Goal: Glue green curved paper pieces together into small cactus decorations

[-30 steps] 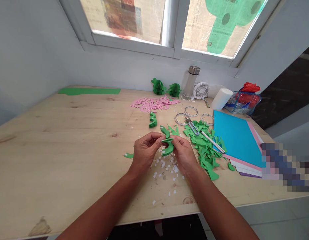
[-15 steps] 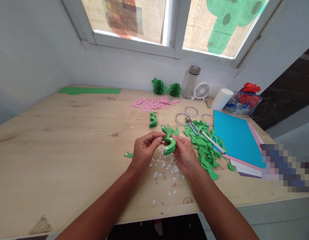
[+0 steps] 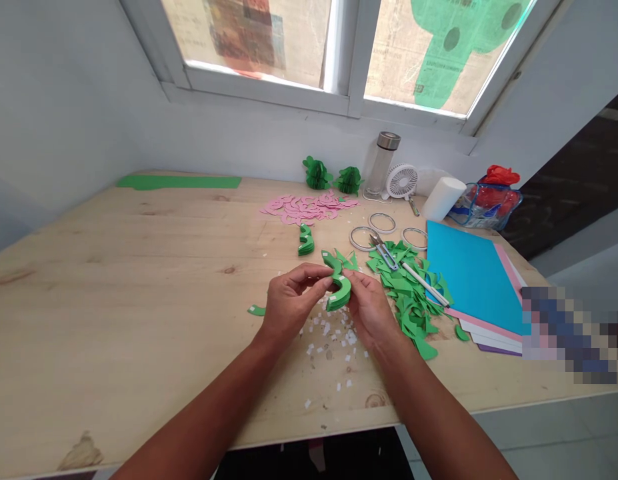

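Observation:
A curved stack of green paper pieces (image 3: 343,293) with small white patches on top is held between both hands above the table. My right hand (image 3: 371,303) grips its right side between thumb and fingers. My left hand (image 3: 293,297) has thumb and fingertips pinched at the stack's left edge. Behind them a similar green stack (image 3: 305,241) lies on the wood. A single green curved piece (image 3: 257,310) rests just left of my left hand. Small white paper bits (image 3: 327,328) are scattered below the hands.
Right of the hands lie green scraps (image 3: 409,300), snips (image 3: 385,252), a white pen (image 3: 423,283), tape rings (image 3: 382,223) and blue sheets (image 3: 471,273). Farther back are pink cutouts (image 3: 309,207), green honeycomb shapes (image 3: 317,173), a bottle (image 3: 382,163) and a fan (image 3: 403,181).
My left thumb has shifted slightly right, closer to the middle of the green stack. My right hand looks nearly unmoved.

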